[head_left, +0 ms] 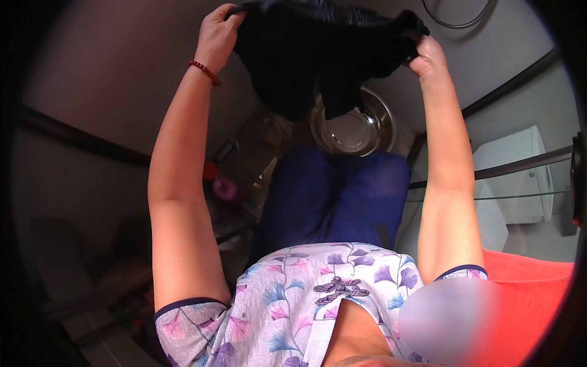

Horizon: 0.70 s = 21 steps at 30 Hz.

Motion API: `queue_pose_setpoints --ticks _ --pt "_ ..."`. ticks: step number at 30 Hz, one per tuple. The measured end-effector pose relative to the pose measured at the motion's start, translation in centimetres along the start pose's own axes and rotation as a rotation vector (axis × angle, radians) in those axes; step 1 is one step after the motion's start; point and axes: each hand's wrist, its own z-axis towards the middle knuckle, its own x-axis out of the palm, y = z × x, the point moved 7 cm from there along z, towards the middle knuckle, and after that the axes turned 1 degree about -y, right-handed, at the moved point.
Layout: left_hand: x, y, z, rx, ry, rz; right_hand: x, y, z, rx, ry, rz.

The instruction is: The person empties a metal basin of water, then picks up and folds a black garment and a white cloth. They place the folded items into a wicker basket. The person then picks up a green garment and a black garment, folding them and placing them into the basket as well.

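A black garment [299, 55] hangs spread out between my raised hands at the top of the view. My left hand [217, 38] is closed on its upper left edge, thumb and fingers pinching the cloth. At the opposite side my right hand [429, 56] grips a bunched part of the fabric. The cloth is too dark to tell what kind of garment it is. Its lower edge hangs partly in front of a round shiny metal basin [382, 125], which stands beyond my knees. A red beaded bracelet [205, 72] circles my left wrist.
Dark rails cross both sides, one a frame bar [520, 166] on the right. Behind it is a white boxy fixture [516, 177]. A red towel [526, 287] hangs at lower right. A pink object [225, 188] sits left of my legs. A curved hose [458, 24] is at upper right.
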Motion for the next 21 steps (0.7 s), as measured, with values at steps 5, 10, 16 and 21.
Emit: queue_pose_setpoints --ticks 5,10,16,21 --pt "1.6 -0.6 -0.3 0.011 -0.016 -0.038 0.1 -1.7 -0.7 0.063 0.073 0.204" --pt "5.5 -0.4 -4.6 -0.069 -0.080 -0.511 0.6 -4.1 -5.5 -0.027 0.048 0.270" --pt "11.2 -1.5 -8.9 -0.049 -0.085 -0.663 -0.9 -6.3 -7.9 -0.169 0.132 0.398" --pt "13.0 -0.2 -10.0 -0.206 0.059 -0.560 -3.3 -7.3 -9.1 -0.119 0.131 0.430"
